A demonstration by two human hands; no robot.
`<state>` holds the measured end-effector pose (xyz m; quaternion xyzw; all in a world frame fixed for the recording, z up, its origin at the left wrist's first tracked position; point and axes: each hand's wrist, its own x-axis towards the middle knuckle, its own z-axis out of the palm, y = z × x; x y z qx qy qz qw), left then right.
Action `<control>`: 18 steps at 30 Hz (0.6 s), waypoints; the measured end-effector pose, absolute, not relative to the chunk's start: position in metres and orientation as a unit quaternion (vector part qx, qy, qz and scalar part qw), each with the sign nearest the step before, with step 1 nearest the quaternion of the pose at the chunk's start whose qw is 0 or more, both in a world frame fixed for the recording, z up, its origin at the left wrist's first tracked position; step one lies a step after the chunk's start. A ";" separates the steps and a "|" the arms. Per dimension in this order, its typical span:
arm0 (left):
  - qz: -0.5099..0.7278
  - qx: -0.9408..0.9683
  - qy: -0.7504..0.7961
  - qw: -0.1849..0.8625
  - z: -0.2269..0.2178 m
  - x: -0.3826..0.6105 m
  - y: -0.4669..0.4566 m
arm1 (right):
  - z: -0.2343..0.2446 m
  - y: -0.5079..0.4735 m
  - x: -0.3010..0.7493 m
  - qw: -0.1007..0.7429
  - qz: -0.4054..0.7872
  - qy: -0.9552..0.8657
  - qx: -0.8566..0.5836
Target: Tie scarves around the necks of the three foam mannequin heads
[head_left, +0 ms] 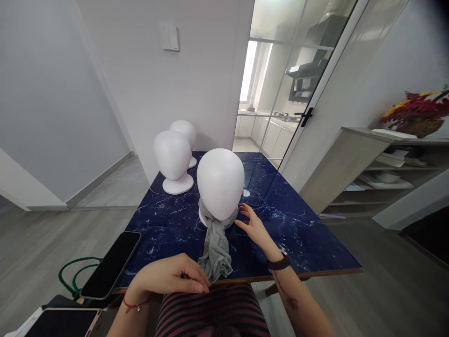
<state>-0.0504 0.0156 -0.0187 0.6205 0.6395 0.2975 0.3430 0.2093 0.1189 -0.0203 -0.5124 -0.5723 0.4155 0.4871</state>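
Note:
A white mannequin head [220, 180] stands upright on the table with a thin grey scarf [216, 245] wrapped around its neck. The scarf is knotted in front, and its tail hangs down toward the table's near edge. To the right of the neck, my right hand [253, 226] is open, fingers spread and fingertips close to the wrapped cloth. My left hand [171, 275] rests at the near edge, loosely bent, with thumb and fingers apart. Its fingertips lie beside the scarf's lower end; whether they touch it I cannot tell. Neither hand holds anything.
Two more white mannequin heads, a nearer one [172, 157] and a farther one [184, 131], stand at the back left of the blue marbled table [280, 220]. A phone [111, 264] lies at the left corner. Right of the table are a glass door [298, 93] and a shelf [326, 178].

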 end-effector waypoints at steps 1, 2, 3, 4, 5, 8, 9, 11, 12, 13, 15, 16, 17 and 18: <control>0.311 0.613 0.637 0.348 -0.016 -0.051 0.022 | -0.020 0.125 0.210 0.482 0.423 -0.574 -0.509; 0.325 0.605 0.635 0.353 -0.012 -0.051 0.029 | -0.019 0.130 0.210 0.483 0.428 -0.576 -0.502; 0.340 0.597 0.632 0.359 -0.008 -0.049 0.038 | -0.018 0.134 0.210 0.487 0.434 -0.581 -0.487; 0.356 0.589 0.627 0.365 -0.004 -0.047 0.048 | -0.017 0.137 0.209 0.489 0.446 -0.588 -0.465; 0.369 0.582 0.621 0.374 -0.001 -0.043 0.057 | -0.017 0.139 0.207 0.487 0.465 -0.595 -0.438; 0.387 0.561 0.600 0.419 0.000 -0.031 0.078 | -0.018 0.147 0.202 0.468 0.522 -0.609 -0.370; 0.386 0.554 0.598 0.432 -0.003 -0.026 0.082 | -0.019 0.149 0.199 0.469 0.524 -0.613 -0.360; 0.383 0.544 0.600 0.444 -0.012 -0.015 0.085 | -0.021 0.155 0.193 0.481 0.508 -0.622 -0.352; 0.387 0.542 0.600 0.442 -0.017 -0.010 0.085 | -0.021 0.159 0.190 0.487 0.499 -0.626 -0.349; 0.396 0.543 0.597 0.437 -0.022 -0.004 0.084 | -0.022 0.162 0.187 0.491 0.493 -0.628 -0.349; 0.422 0.542 0.586 0.430 -0.030 0.006 0.079 | -0.024 0.168 0.181 0.496 0.485 -0.628 -0.352; 0.432 0.537 0.583 0.429 -0.033 0.010 0.076 | -0.026 0.171 0.178 0.500 0.481 -0.629 -0.353; 0.439 0.530 0.584 0.431 -0.036 0.014 0.074 | -0.028 0.174 0.176 0.505 0.474 -0.629 -0.353; 0.443 0.520 0.586 0.437 -0.038 0.016 0.072 | -0.030 0.176 0.173 0.509 0.468 -0.631 -0.352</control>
